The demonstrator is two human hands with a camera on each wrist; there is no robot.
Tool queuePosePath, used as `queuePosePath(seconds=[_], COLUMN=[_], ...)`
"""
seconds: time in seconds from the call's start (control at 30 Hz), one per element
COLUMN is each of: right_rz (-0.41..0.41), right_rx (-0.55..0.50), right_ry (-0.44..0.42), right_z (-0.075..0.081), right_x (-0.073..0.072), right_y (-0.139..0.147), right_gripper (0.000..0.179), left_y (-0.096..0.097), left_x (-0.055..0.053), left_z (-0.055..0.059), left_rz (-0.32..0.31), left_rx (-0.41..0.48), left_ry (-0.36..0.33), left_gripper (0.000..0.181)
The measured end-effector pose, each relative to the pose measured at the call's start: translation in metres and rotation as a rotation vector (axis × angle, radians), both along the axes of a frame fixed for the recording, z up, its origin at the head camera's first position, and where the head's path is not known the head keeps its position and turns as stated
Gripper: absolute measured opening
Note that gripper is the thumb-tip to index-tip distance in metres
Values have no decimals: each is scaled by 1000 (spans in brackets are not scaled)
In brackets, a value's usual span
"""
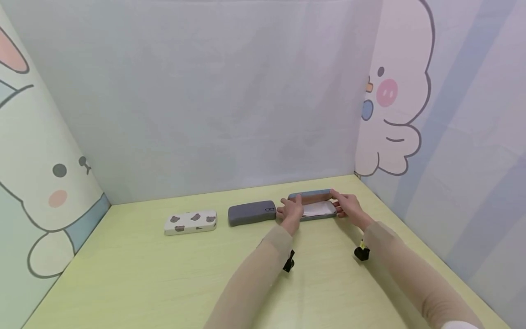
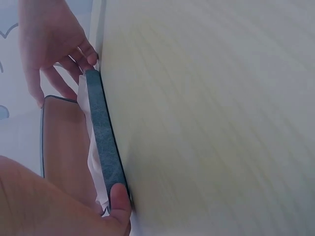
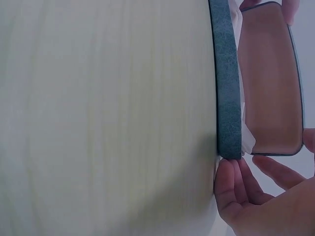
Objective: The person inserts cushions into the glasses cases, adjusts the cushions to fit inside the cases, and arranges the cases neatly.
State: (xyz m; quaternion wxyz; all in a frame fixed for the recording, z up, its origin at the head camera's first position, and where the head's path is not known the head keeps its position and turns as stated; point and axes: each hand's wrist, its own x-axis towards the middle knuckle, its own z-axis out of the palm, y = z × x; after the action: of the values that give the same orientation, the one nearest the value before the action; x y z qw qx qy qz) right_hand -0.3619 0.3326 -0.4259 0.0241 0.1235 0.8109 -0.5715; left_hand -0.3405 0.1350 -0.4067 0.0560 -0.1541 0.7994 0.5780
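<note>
A blue-green glasses case (image 1: 328, 217) lies open at the right of the table, its brown-lined lid (image 3: 270, 78) raised at the back. White, thin cloth or paper (image 1: 318, 209) shows inside. My left hand (image 1: 291, 210) holds the case's left end; in the left wrist view its thumb lies against the base (image 2: 104, 132). At the other end, my right hand (image 1: 349, 208) has its thumb at the lid's edge and fingertips against the base's end. Beside the left hand sits a closed dark grey glasses case (image 1: 252, 213) with a small spectacles mark.
Farther left on the pale yellow-green table (image 1: 135, 269) lies a white case (image 1: 191, 222) with brown bear heads. A plain curtain (image 1: 205, 100) stands behind the table, and cartoon-printed panels (image 1: 394, 91) rise at both sides.
</note>
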Motion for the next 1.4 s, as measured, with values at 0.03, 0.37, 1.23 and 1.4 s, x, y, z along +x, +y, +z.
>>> queuePosePath(seconds=[0.03, 0.37, 1.23, 1.4], right_rz=[4, 89, 256, 253], right_rx=[1, 44, 341, 509], right_ry=[1, 68, 150, 235], right_z=[-1, -3, -5, 3], right_x=[0, 4, 20, 21], right_y=[0, 4, 12, 0], right_gripper=[74, 75, 44, 47], left_y=[-1, -2, -19, -32], left_x=[0, -1, 1, 5], left_z=[-1, -4, -7, -2], left_rz=[-4, -3, -160, -263], left_rx=[-4, -29, -311, -260], left_ry=[3, 45, 121, 136], left_gripper=[75, 69, 5, 33])
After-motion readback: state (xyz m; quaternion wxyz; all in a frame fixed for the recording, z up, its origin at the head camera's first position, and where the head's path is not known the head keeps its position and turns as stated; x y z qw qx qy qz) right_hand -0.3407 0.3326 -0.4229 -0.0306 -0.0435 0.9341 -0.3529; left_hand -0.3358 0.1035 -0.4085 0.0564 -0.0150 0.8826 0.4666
